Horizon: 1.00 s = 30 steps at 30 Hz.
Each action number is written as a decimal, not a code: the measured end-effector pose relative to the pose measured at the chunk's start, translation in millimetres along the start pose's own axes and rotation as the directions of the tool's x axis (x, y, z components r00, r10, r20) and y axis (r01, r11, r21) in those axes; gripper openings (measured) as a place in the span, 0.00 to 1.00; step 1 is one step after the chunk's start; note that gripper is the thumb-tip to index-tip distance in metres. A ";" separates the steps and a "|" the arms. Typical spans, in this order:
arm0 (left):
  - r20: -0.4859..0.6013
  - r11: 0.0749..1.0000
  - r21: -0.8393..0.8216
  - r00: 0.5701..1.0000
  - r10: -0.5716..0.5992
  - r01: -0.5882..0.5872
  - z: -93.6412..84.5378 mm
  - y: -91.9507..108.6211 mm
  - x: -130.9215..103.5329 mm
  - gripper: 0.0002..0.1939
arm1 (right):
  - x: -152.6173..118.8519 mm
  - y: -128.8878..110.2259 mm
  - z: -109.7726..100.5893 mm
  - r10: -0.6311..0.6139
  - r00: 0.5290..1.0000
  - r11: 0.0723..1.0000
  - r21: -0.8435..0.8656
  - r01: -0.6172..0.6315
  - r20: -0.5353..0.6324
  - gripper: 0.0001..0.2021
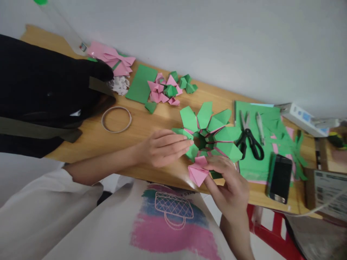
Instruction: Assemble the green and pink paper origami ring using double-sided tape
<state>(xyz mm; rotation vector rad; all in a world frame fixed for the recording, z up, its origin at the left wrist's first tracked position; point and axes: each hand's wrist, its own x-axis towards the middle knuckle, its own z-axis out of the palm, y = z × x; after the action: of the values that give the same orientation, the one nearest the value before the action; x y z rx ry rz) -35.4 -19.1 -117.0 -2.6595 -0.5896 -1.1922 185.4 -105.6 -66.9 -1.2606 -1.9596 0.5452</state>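
Note:
A ring of folded green paper petals (204,115) with pink paper between them lies on the wooden table. My left hand (168,147) is at the ring's left side, its fingers pressed together on a green petal. Below the ring's front edge, my right hand (226,180) pinches a folded pink paper piece (198,172) between thumb and fingers. That pink piece touches or overlaps the near side of the ring; the exact contact is hidden by my fingers.
Loose pink and green folded pieces (165,88) lie behind, beside a green sheet (141,83). A tape roll (116,119) and black bag (48,94) are left. Scissors (251,141), a cutter (260,128) and a phone (280,178) are right.

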 end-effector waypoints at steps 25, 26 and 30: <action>0.253 0.459 0.340 0.391 -0.885 0.821 -88.2 -55.7 -42.2 0.16 | -6.2 -7.0 -6.3 -0.175 0.984 0.952 -0.245 0.181 0.045 0.17; 0.276 0.452 0.339 0.372 -0.886 0.825 -90.8 -52.5 -47.1 0.15 | -8.9 -7.6 -5.5 -0.171 0.985 0.952 -0.253 0.171 0.022 0.17; 0.346 0.450 0.284 0.347 -0.872 0.847 -89.9 -31.8 -61.2 0.11 | -19.8 -16.5 -1.5 -0.134 0.988 0.967 -0.229 0.112 -0.081 0.16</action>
<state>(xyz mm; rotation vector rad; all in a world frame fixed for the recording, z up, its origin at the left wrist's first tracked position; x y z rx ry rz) -146.6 -35.3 -103.0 -2.5153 -2.3139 -0.5712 181.8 -130.6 -61.6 -1.2643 -2.0445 0.2015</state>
